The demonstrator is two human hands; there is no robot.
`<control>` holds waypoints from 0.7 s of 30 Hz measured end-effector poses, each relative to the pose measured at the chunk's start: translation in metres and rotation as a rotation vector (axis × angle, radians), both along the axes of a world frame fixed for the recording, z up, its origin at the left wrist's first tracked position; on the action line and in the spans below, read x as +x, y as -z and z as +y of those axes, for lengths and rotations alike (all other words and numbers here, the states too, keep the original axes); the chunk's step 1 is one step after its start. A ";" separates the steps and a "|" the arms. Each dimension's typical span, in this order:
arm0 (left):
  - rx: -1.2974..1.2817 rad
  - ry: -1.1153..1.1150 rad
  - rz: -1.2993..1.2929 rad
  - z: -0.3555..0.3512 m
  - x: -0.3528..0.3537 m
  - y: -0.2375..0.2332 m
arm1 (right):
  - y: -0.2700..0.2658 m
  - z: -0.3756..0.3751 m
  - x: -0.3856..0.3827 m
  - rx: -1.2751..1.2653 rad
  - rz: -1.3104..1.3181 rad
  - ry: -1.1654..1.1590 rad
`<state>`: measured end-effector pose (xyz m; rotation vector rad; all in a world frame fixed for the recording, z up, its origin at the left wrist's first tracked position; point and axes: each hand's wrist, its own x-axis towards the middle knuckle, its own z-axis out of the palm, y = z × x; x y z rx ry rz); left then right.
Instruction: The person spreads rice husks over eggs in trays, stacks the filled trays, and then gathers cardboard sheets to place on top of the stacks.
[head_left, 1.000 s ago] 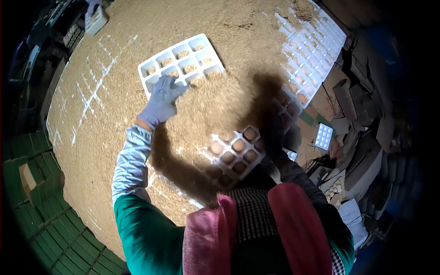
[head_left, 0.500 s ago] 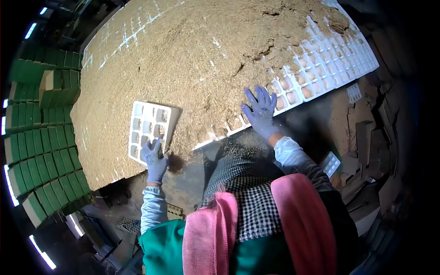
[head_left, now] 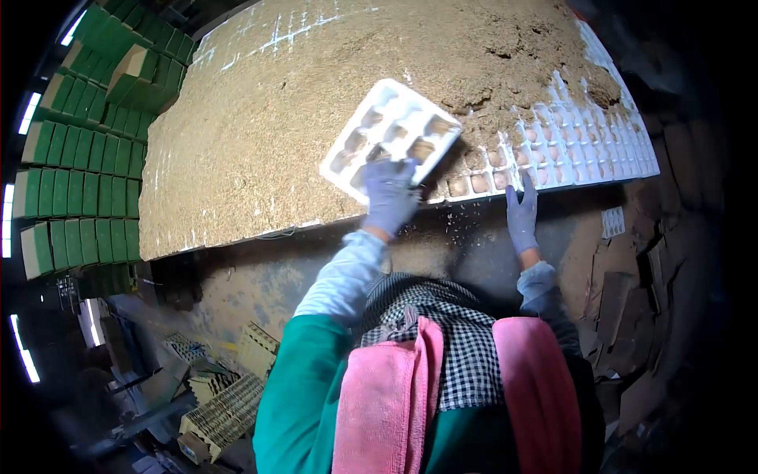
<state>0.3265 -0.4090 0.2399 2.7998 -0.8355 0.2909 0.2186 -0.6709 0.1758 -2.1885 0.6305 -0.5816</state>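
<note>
My left hand, in a purple-grey glove, grips the near edge of a white compartment tray. The tray is tilted over the husk layer, with husk showing in some of its cells. My right hand, gloved alike, is at the front edge of the white trays set into the table. Its thumb and fingers are apart and touch the rim beside the eggs. Pale and brownish eggs sit in the cells there, some partly under husk.
Brown husk covers most of the broad table. Stacked green boxes stand at the left. Below lie stacked egg cartons, flattened cardboard and a small white tray on the floor.
My left hand has carried the white tray rightward, turning it, to beside the exposed eggs. My right hand has shifted right along the edge, and more egg cells show. Loose husk is falling off the edge.
</note>
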 end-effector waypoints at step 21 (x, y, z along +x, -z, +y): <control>0.193 -0.268 0.239 0.060 0.043 0.000 | -0.009 -0.027 -0.041 0.052 0.096 -0.078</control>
